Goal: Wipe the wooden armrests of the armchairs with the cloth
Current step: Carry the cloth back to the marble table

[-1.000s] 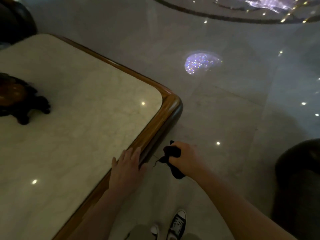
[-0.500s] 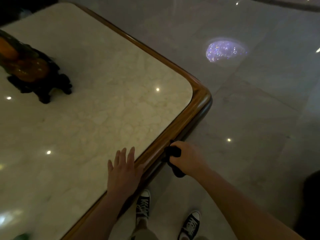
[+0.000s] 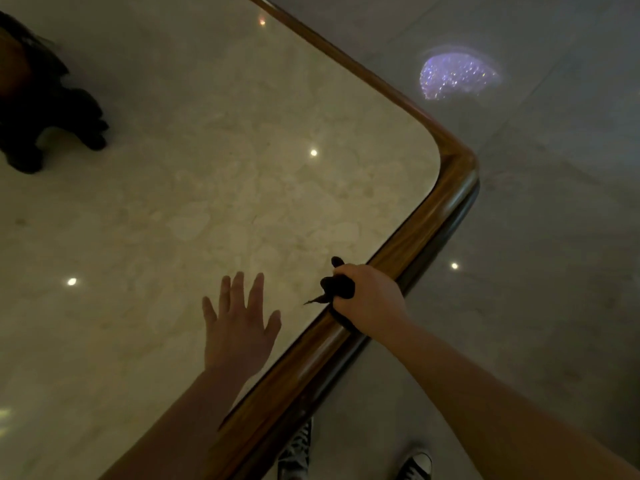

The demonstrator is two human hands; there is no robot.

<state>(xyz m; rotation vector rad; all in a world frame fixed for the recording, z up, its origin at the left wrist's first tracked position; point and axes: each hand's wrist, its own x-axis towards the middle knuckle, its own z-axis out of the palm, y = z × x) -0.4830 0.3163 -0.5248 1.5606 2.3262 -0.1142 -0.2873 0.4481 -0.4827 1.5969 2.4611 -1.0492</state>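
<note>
The right hand is closed in a fist around a small dark crumpled cloth, pressing it against the rounded brown wooden rim of a pale marble-topped surface. Part of the cloth bulges out to the left of the knuckles, with a thin pointed tail sticking out over the marble, and another bit shows under the hand on the rim's outer side. The contact spot is on the near right edge, short of the rounded corner that lies farther right.

The left hand lies flat on the marble just left of the rim, palm down, fingers spread and holding nothing. It sits near the right hand but apart from it.

At the far left a dark carved ornament on short legs stands on the marble, cut off by the frame edge. Small bright light spots reflect in the marble and in the grey polished stone floor to the right, where a sparkling purple light patch also shows. At the near edge, two black-and-white lace-up sneakers stand on the floor, one partly under the rim.
</note>
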